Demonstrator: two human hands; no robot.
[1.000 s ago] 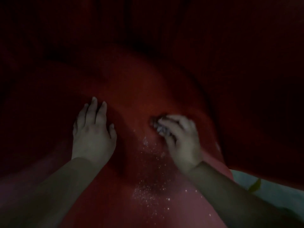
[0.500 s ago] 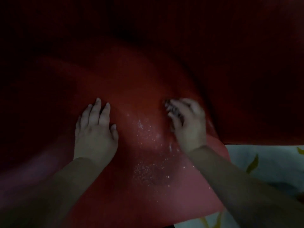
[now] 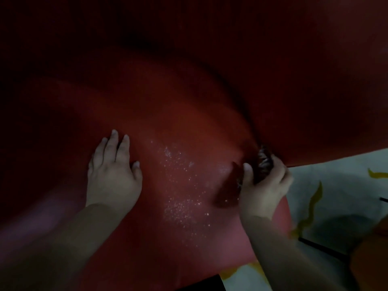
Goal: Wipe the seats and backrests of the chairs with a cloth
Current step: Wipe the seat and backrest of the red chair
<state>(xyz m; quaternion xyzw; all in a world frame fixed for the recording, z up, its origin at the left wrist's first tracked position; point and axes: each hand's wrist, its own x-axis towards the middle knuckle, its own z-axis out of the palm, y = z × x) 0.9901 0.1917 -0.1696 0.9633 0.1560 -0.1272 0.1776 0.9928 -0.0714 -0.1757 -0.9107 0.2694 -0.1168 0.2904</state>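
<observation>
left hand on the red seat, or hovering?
Touching. The head view shows the left hand lying palm down on the red seat, fingers spread straight, no gap or shadow under them.

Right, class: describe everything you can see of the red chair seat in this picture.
The red chair seat fills most of the dim view. It looks like smooth, moulded plastic, gently curved and dished, paler pink toward its near edge. Fine white specks, droplets or dust, are scattered across its middle. The left hand rests flat on it, fingers straight. The right hand grips a dark bunched cloth against its right edge. Pale floor with yellow marks shows beyond that edge.
</observation>
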